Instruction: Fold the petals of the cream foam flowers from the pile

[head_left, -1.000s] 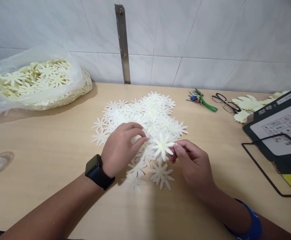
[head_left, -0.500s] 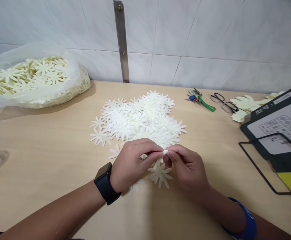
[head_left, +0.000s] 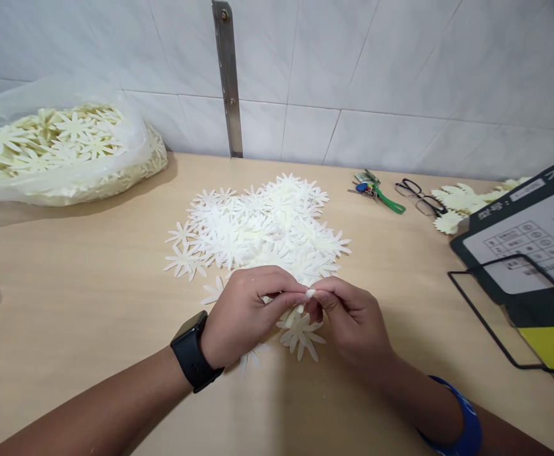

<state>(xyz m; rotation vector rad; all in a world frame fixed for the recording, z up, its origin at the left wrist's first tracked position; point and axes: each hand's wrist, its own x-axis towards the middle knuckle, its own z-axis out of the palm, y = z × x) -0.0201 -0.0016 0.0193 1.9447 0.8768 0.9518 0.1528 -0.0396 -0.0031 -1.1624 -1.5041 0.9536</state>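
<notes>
A heap of flat white flower-shaped cutouts [head_left: 262, 225] lies spread on the wooden table [head_left: 82, 272]. My left hand [head_left: 246, 313], with a black watch on the wrist, and my right hand [head_left: 350, 320], with a blue band on the wrist, meet just in front of the heap. Both pinch one white flower cutout [head_left: 300, 304] between their fingertips; most of it is hidden by the fingers. Another loose flower cutout [head_left: 302, 334] lies on the table just under the hands.
A clear plastic bag [head_left: 63, 149] full of cream flowers sits at the back left. Keys with a green strap [head_left: 376, 190], glasses [head_left: 417, 196] and more cream flowers [head_left: 457, 202] lie at the back right. A black board with a wire stand [head_left: 519, 253] is at the right.
My left hand left the heap and came toward me to meet the right hand. The flower, held flat by the right hand alone before, is now pinched between both hands.
</notes>
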